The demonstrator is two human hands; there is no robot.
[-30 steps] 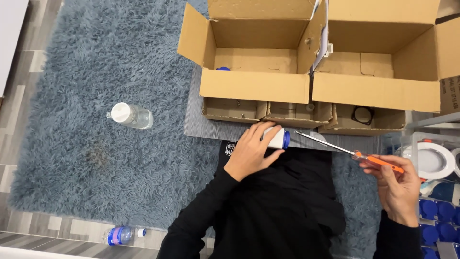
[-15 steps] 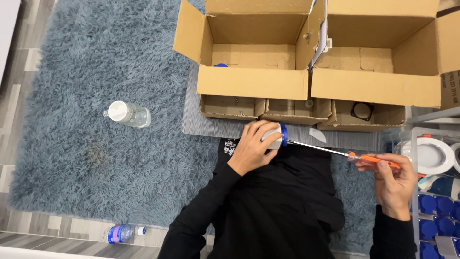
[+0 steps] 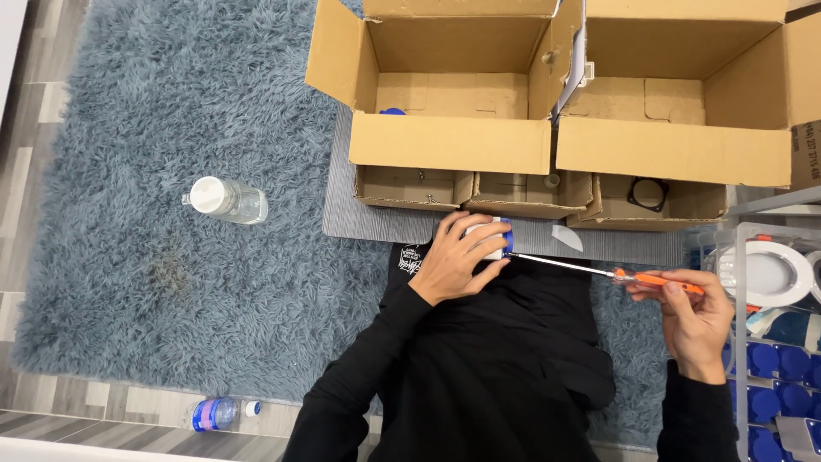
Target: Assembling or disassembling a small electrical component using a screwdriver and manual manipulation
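Note:
My left hand is closed around a small white part with a blue end, held over my lap. My right hand grips an orange-handled screwdriver. Its thin metal shaft runs left, and the tip touches the blue end of the part. Both arms are in black sleeves.
Two big open cardboard boxes stand on a grey mat, with low cardboard trays in front. A clear plastic bottle lies on the blue shag rug, another bottle on the floor. A rack with blue and white parts is at right.
The screwdriver has levelled out and my right hand has dropped slightly. My left hand keeps hold of the white and blue part in the same spot.

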